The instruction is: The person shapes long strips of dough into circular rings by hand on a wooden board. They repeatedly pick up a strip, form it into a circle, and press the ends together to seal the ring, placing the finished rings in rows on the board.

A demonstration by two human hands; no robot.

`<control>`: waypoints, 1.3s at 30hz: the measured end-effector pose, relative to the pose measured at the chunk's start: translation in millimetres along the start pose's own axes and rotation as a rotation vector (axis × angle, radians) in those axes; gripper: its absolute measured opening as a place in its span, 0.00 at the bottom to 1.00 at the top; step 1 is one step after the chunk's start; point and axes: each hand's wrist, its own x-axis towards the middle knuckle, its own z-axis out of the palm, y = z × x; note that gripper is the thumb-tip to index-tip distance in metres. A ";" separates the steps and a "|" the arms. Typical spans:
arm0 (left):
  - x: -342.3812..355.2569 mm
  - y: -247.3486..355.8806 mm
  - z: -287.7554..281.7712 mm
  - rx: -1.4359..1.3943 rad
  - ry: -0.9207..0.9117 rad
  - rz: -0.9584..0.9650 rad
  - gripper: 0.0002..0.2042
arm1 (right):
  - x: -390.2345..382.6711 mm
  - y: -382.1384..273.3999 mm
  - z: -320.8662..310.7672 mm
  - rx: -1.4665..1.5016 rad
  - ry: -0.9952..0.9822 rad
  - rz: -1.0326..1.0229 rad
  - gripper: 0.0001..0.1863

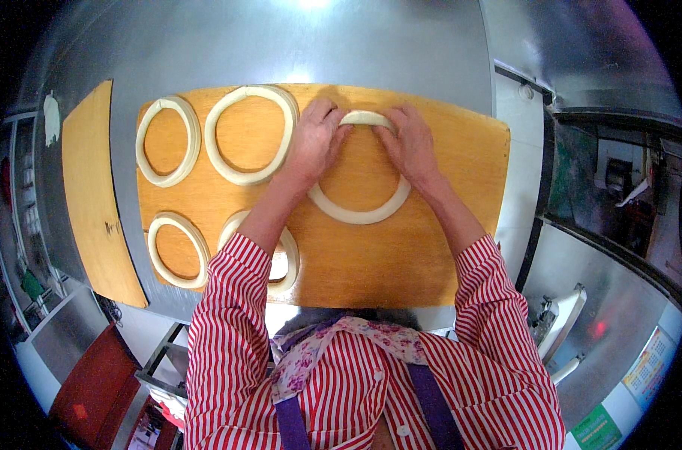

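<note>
Your left hand (318, 140) and right hand (411, 144) grip the far edge of a pale round dough ring (362, 217) on the orange-brown flat wooden board (461, 180); you seem to be shaping it, so next calls for even pressure

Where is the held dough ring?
In the head view, the dough ring is centre-right on the wooden board, held by the left hand and right hand.
</note>
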 end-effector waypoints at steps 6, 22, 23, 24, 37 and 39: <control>34.6 -10.8 -2.2 0.026 0.060 -0.019 0.17 | 36.6 3.4 5.8 0.032 0.086 -0.045 0.19; -11.2 23.4 -8.9 0.114 -0.097 0.189 0.32 | -49.0 3.6 -25.3 -0.203 -0.071 -0.289 0.28; -25.1 27.6 -9.9 0.164 -0.195 0.158 0.32 | -59.5 -1.0 -26.2 -0.245 -0.140 -0.349 0.28; -39.6 29.4 -10.3 0.214 -0.291 0.125 0.32 | -68.0 -0.5 -24.0 -0.242 -0.144 -0.337 0.27; -89.4 30.6 -4.7 0.363 -0.355 -0.032 0.32 | -16.0 -40.7 31.4 0.052 -0.037 -0.226 0.17; -89.4 33.9 -7.1 0.397 -0.348 -0.065 0.32 | 8.3 -43.0 50.8 0.063 -0.039 -0.224 0.16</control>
